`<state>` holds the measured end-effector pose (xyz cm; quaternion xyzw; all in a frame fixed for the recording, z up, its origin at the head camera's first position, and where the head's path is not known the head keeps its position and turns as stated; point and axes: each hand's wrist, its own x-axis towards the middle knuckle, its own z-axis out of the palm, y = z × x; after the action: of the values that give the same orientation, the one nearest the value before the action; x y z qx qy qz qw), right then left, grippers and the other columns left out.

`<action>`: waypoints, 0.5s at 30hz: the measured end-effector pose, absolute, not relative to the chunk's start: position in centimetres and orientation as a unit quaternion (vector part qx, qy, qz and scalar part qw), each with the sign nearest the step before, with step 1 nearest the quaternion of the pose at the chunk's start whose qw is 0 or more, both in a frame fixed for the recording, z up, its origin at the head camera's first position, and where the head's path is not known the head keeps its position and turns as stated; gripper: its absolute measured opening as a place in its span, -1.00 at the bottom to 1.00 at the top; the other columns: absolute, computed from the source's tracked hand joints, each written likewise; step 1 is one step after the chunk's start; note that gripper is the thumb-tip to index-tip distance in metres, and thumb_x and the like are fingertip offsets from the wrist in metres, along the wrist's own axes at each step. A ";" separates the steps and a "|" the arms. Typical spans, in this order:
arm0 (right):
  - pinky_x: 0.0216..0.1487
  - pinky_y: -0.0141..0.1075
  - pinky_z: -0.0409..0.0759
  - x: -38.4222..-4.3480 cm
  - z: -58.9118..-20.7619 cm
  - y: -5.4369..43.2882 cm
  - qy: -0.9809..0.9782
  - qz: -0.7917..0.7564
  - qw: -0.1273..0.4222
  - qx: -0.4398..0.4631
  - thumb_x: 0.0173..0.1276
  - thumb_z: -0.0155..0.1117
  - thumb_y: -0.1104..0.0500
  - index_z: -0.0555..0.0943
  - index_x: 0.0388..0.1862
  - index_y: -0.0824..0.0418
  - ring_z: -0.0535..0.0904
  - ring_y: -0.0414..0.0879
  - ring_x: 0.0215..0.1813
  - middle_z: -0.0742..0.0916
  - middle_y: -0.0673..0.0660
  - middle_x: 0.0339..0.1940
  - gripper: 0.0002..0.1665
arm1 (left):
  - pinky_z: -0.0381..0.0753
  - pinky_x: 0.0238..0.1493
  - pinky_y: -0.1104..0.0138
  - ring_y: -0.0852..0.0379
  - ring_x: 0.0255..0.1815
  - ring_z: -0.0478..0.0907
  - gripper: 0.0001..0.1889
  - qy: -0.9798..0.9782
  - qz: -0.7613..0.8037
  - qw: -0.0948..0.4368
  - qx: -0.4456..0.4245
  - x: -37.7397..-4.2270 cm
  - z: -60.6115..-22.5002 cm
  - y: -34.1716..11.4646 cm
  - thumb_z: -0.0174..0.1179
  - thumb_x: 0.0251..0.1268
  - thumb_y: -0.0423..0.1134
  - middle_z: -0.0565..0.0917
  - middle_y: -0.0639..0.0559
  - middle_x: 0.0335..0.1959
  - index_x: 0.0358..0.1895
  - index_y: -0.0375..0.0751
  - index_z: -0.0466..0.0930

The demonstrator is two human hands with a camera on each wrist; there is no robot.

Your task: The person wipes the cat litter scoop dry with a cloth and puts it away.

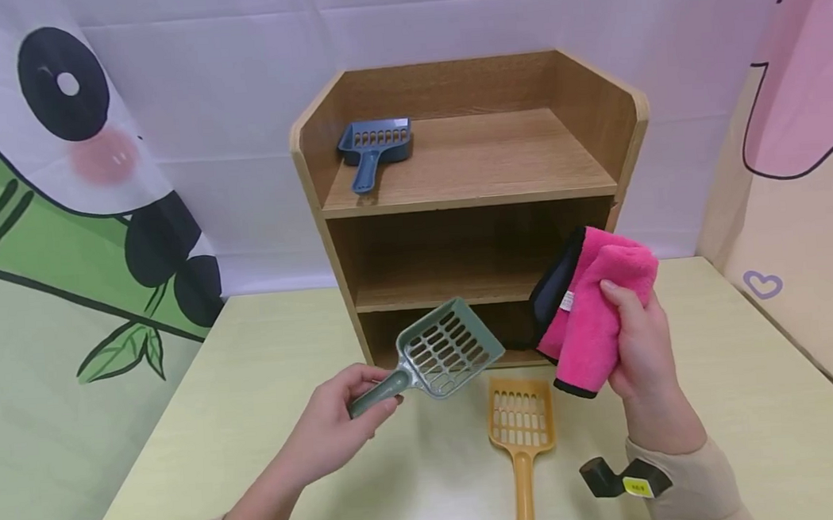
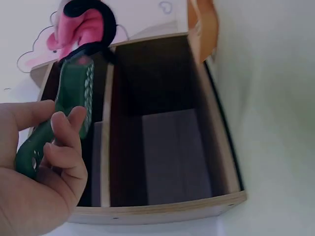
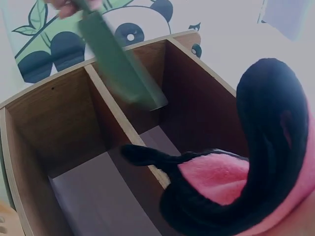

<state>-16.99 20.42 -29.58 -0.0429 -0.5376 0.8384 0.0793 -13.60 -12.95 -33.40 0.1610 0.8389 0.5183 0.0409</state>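
Left hand (image 1: 334, 430): fingers curled in, thumb opposite them, gripping 1 handle, that of the green scoop.
Blue scoop (image 1: 376, 153): on the shelf's top board, by its left edge, handle toward the front edge.
Green scoop (image 1: 414, 368): held up before the shelf's lower opening, tilted, slotted head up and to the right.
Shelf (image 1: 482, 164): 3 levels, standing at the worktop's (image 1: 761, 398) back edge.
Yellow scoop (image 1: 522, 449): flat on the worktop, head near the shelf's lower front edge, handle toward the worktop's front.
Pink cloth (image 1: 595, 317): hanging folded, black-edged, before the shelf's right front edge.
Right hand (image 1: 642, 349): thumb over the cloth, pinching it against the fingers, which are mostly hidden.
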 end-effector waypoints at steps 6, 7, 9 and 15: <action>-0.09 -0.41 0.59 -17.2 -30.1 20.3 -0.582 0.813 -0.003 -0.010 0.44 0.01 -0.12 0.22 0.19 -0.06 0.42 -0.21 0.09 0.45 -0.07 0.02 -0.57 | 0.50 -0.49 0.42 0.26 -0.47 0.46 -0.75 0.826 0.484 -0.080 0.279 -15.4 -32.2 -12.8 0.30 0.18 -0.29 0.65 0.08 -0.35 -0.06 -0.12 0.63; -0.10 -0.42 0.59 -17.2 -30.2 20.2 -0.585 0.811 -0.018 -0.003 0.45 -0.02 -0.13 0.23 0.18 -0.06 0.44 -0.23 0.05 0.46 -0.08 -0.01 -0.59 | 0.50 -0.48 0.42 0.25 -0.46 0.47 -0.75 0.821 0.481 -0.091 0.295 -15.7 -32.1 -12.6 0.30 0.17 -0.31 0.65 0.08 -0.33 -0.05 -0.12 0.64; -0.15 -0.43 0.59 -17.1 -30.4 20.0 -0.589 0.807 -0.047 0.014 0.47 -0.09 -0.16 0.24 0.14 -0.03 0.50 -0.28 -0.06 0.49 -0.09 -0.10 -0.62 | 0.52 -0.44 0.42 0.25 -0.41 0.49 -0.74 0.812 0.475 -0.105 0.322 -16.3 -31.8 -12.2 0.30 0.16 -0.32 0.65 0.07 -0.28 -0.05 -0.14 0.65; -0.05 -0.33 0.61 -17.0 -30.9 19.2 -0.621 0.771 -0.122 0.072 0.50 -0.24 -0.21 0.23 0.18 -0.05 0.52 -0.23 -0.01 0.52 -0.05 -0.08 -0.58 | 0.56 -0.41 0.43 0.25 -0.38 0.49 -0.70 0.814 0.449 -0.089 0.358 -17.9 -31.0 -10.6 0.33 0.14 -0.27 0.66 0.06 -0.24 -0.02 -0.17 0.66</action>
<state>-17.02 19.21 -30.87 0.0721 -0.6209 0.7709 -0.1223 -17.85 -10.56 -31.03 0.3581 0.8138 0.4488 -0.0893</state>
